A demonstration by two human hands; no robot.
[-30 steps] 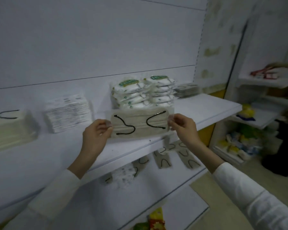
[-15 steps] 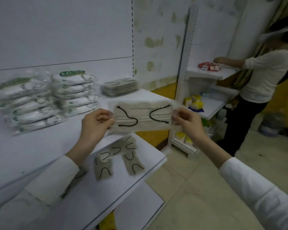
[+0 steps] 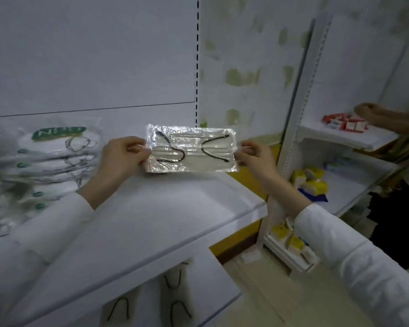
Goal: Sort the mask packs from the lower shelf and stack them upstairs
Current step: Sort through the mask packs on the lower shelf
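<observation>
A beige mask pack (image 3: 194, 149) in clear plastic, with black ear loops, hangs flat above the far right part of the upper shelf (image 3: 151, 215). My left hand (image 3: 122, 154) pinches its left edge and my right hand (image 3: 253, 156) pinches its right edge. Under the upper shelf, two more beige mask packs (image 3: 175, 293) lie on the lower shelf (image 3: 217, 286), partly hidden by the shelf above.
Stacks of white packs with green labels (image 3: 50, 166) fill the upper shelf's left side. To the right stands another shelf unit (image 3: 316, 138) with red boxes (image 3: 342, 122) and yellow packs (image 3: 309, 178); another person (image 3: 399, 185) reaches onto it.
The view has swung right and closer. Both hands have carried the mask pack up and over the right part of the upper shelf, past the white stacks; the grip is unchanged.
</observation>
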